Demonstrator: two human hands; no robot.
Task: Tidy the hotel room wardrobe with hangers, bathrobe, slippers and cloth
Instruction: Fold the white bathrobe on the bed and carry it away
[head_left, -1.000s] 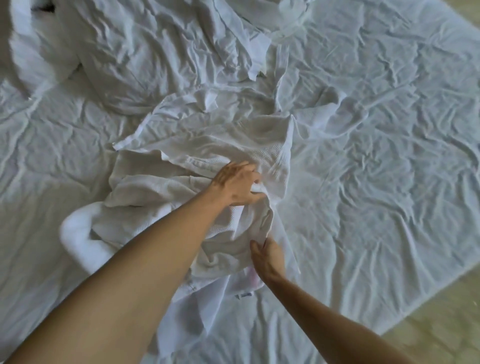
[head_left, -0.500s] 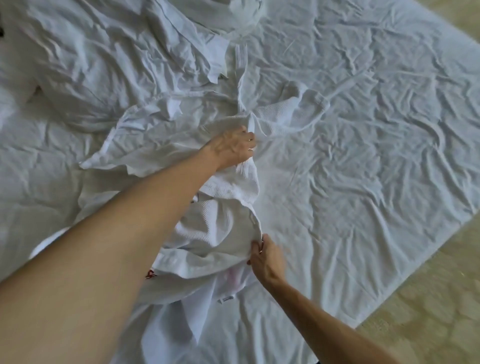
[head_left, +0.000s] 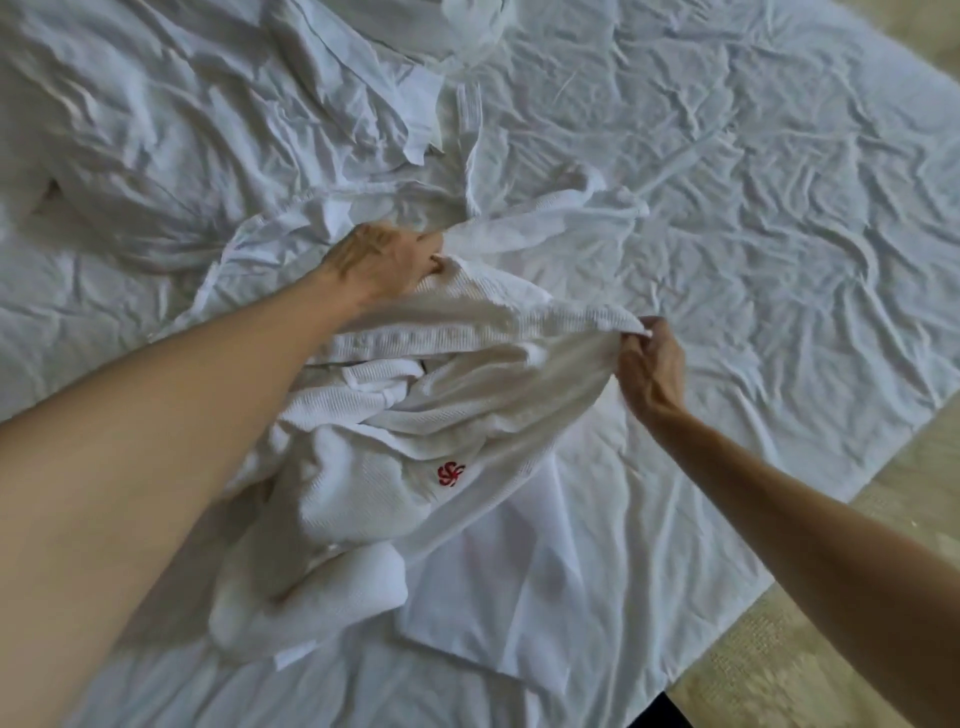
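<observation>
Head view: white waffle-weave bathrobe (head_left: 467, 415) lies bunched on the wrinkled white bed sheet (head_left: 753, 208), roughly mid-bed. Left hand (head_left: 384, 257) is at the robe's far edge, fingers curled into the fabric, gripping it. Right hand (head_left: 649, 364) sits at the robe's right edge, thumb and fingertips pinching a raised fold. The stretch of cloth between the two hands is taut and lifted off the sheet; that line runs diagonally, far-left to near-right, and the rest of the robe hangs and piles on the near side of it. Both hands are already on the robe, left further out, right nearer the body, so my read is that spreading it means pulling the two grips apart along that diagonal. Small red embroidered logo (head_left: 451, 474) on the robe, near side of the taut edge: a swirl shape, no letters I can read. More crumpled white linen (head_left: 208, 130) lies beyond the robe, far left. Beige floor (head_left: 831, 649) right of the bed. No hangers or slippers in view.
</observation>
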